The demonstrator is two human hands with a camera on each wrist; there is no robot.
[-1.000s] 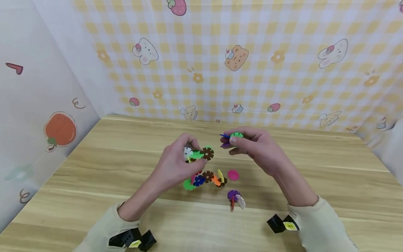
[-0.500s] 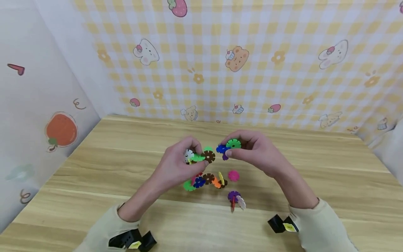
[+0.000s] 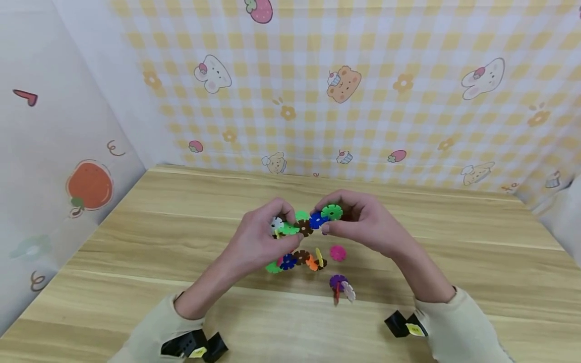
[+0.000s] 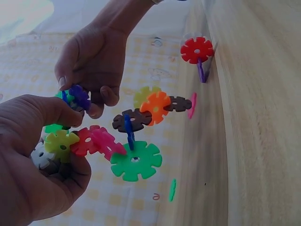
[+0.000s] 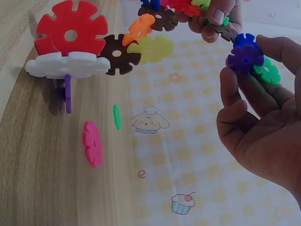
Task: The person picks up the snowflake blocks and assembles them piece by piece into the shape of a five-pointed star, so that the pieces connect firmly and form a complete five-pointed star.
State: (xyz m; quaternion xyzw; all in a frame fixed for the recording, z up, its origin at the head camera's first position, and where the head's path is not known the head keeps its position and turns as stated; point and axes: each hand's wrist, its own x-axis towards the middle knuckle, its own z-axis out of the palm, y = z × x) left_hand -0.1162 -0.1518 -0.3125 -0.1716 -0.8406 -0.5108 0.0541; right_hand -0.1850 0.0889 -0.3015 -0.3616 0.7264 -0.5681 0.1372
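My left hand (image 3: 265, 234) pinches a string of joined notched plastic discs: a white disc (image 3: 277, 225), a yellow one (image 4: 61, 145), a green one (image 3: 289, 229) and a brown disc (image 3: 304, 228) at its right end. My right hand (image 3: 369, 222) pinches a smaller cluster: a blue disc (image 3: 317, 220), a green disc (image 3: 333, 212) and a purple disc (image 5: 245, 60), the last mostly hidden in the head view. Brown and blue discs meet edge to edge between both hands; whether their notches interlock I cannot tell. Fingers hide part of the left string.
Below the hands lies a longer disc chain with a dark blue disc (image 3: 288, 261) and an orange disc (image 3: 311, 262). A loose pink disc (image 3: 338, 253) and a loose green disc (image 3: 301, 216) rest on the wooden table (image 3: 181, 242). Nearer stands a purple, red and white cluster (image 3: 338, 283).
My right hand has moved left and slightly down, bringing its blue disc against the brown one. Its cluster has turned so the blue and green discs face upward. The left hand has barely shifted.
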